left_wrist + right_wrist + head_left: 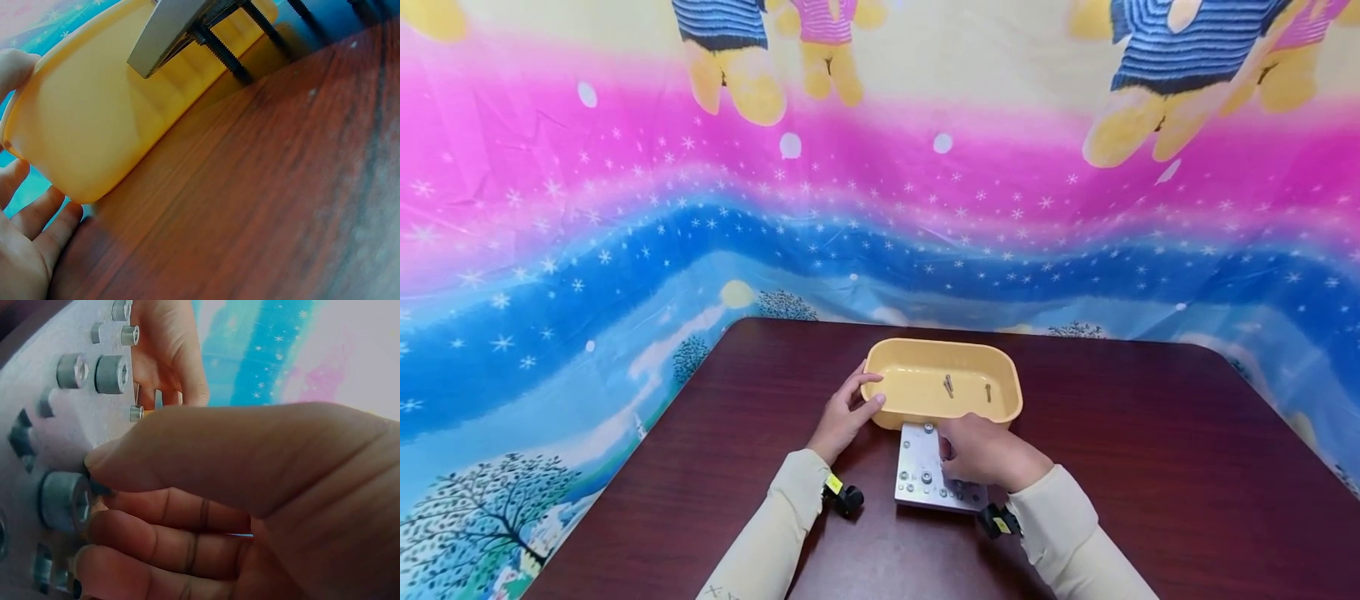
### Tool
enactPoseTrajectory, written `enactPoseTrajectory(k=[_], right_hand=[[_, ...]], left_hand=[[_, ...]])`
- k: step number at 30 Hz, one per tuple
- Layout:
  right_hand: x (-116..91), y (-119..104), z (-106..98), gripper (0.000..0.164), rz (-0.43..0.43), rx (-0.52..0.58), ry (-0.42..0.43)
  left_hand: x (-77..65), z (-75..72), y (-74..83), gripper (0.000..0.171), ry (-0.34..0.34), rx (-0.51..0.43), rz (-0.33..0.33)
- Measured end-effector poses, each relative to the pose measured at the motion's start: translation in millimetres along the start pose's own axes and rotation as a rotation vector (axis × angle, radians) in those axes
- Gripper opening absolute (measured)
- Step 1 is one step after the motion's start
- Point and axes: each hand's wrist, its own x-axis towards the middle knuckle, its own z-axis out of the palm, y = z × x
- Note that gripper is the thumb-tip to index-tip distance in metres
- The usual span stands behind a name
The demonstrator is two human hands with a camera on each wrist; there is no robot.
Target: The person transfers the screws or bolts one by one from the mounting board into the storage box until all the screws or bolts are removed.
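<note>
Right hand (pixel 988 452) pinching at plate (pixel 916 457), left (pixel 841 421) gripping bin (pixel 910 382)

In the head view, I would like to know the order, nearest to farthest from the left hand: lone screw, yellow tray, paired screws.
1. Yellow tray: the left hand touches its left end.
2. Paired screws: inside, around the tray's middle.
3. Lone screw: inside, toward the right end.

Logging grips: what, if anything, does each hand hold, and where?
Left hand: bin, by its left rim. Right hand: at the plate; whether it pinches anything can't be told.
</note>
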Motion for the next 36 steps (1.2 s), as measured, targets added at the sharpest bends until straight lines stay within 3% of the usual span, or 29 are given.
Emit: enactPoseTrajectory(k=[36], right_hand=[[0.6, 5.8, -1.1, 0.018, -0.046, 0.068, 0.014]], left_hand=[[-0.9, 0.2, 2.5, 0.045, 0.007, 0.033, 0.014]])
